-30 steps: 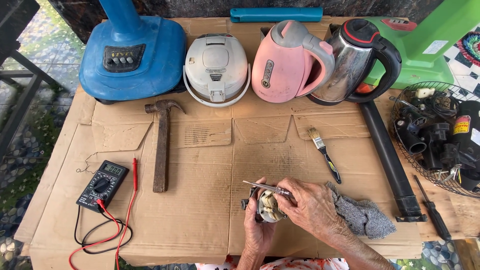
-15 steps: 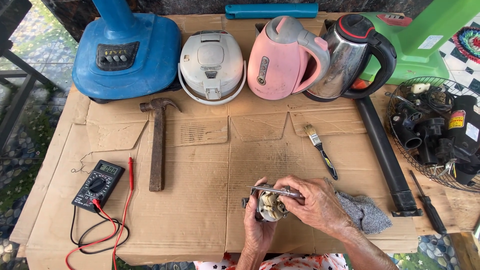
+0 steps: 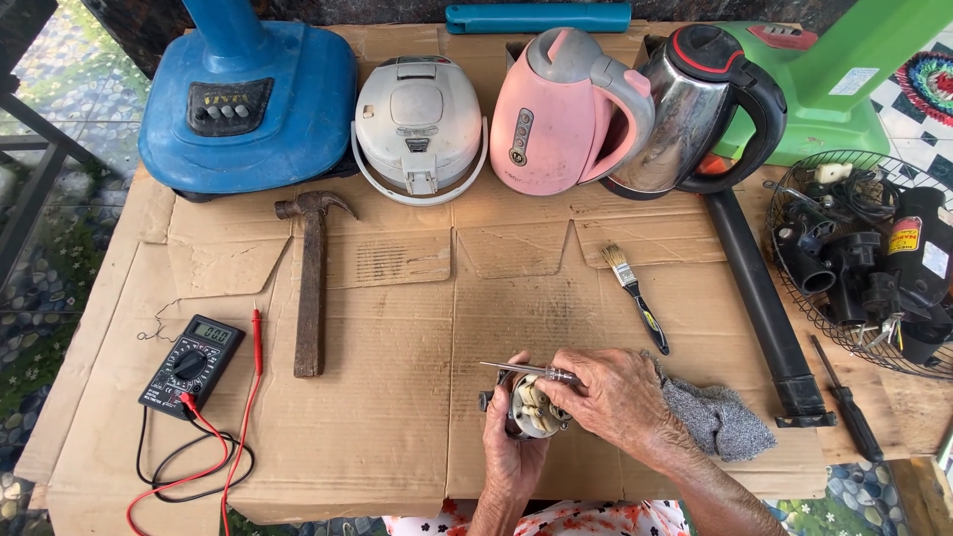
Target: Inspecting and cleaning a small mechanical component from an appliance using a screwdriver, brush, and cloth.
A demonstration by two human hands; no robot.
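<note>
A person works at a bench (image 3: 397,417) covered in flattened cardboard, seen from above. At about 6 o'clock, near the front edge, the left hand (image 3: 511,452) cups a small round electric motor (image 3: 531,407), its fingers wrapped closed around the housing so the open end with its pale windings faces up. The right hand (image 3: 615,397) pinches a slim screwdriver (image 3: 526,371) between closed fingers, the shaft lying across the top of the motor and pointing toward 9 o'clock.

As a judgement, the work looks midway: the motor is already out of whatever appliance it belongs to and its inside is exposed, yet the tool is on it and no loose screws or separated parts show on the cardboard.

A grey cloth (image 3: 720,422) lies just beside the right wrist at 3 o'clock. A small paintbrush (image 3: 635,296) rests at 1 o'clock, a hammer (image 3: 311,283) at 10 o'clock, and a multimeter (image 3: 191,365) with red and black leads at 9 o'clock. Along the far edge at 12 o'clock stand a blue fan base (image 3: 248,99), a white rice cooker (image 3: 419,127), a pink kettle (image 3: 561,109) and a steel kettle (image 3: 705,109)
</note>
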